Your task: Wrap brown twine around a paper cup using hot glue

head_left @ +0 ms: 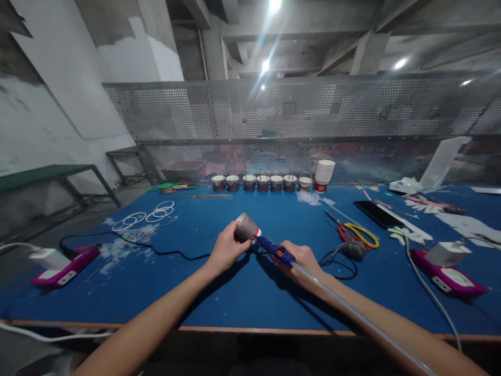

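Tilted in my left hand [226, 243] is a paper cup [246, 228] wrapped in grey yarn, with a bit of red and white showing at its right end. My right hand [299, 260] grips a blue hot glue gun [276, 249], whose tip is at the cup's red-and-white end; whether it touches cannot be made out. A long clear glue stick [344, 303] runs out of the gun's back over my right forearm. To the right lies a ball of grey yarn [355, 250], beside scissors [358, 234] with red and yellow handles.
Several yarn-wrapped cups [263, 184] line the back of the blue table [188, 300], with stacked paper cups [324, 175] to their right. White rings [160, 210] lie left. Purple power strips [68, 267] sit at both sides. A black phone [376, 214] lies right; a black cord [156, 251] crosses left.
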Action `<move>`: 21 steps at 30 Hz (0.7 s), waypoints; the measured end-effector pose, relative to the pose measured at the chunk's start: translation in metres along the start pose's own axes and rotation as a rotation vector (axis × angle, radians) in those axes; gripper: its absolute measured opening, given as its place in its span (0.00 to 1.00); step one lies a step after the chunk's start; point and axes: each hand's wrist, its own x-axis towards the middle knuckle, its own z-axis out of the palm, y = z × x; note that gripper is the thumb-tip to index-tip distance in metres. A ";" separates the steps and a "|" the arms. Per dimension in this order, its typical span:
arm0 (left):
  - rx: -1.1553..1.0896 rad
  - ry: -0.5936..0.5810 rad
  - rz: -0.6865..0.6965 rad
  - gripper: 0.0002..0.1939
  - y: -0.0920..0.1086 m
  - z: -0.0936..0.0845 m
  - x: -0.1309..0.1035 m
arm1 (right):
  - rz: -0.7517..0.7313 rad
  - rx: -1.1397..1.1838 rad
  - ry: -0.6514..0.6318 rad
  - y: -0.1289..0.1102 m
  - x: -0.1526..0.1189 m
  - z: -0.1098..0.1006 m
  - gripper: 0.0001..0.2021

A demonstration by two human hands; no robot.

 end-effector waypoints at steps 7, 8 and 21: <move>-0.052 -0.028 -0.009 0.11 -0.003 -0.001 0.003 | 0.062 -0.012 0.033 0.003 0.003 -0.002 0.12; -0.062 -0.034 -0.008 0.11 -0.004 -0.001 0.003 | 0.061 -0.011 0.034 0.003 0.003 -0.002 0.12; -0.142 -0.094 0.037 0.09 -0.007 -0.006 0.006 | 0.205 0.135 0.090 0.001 0.004 0.000 0.13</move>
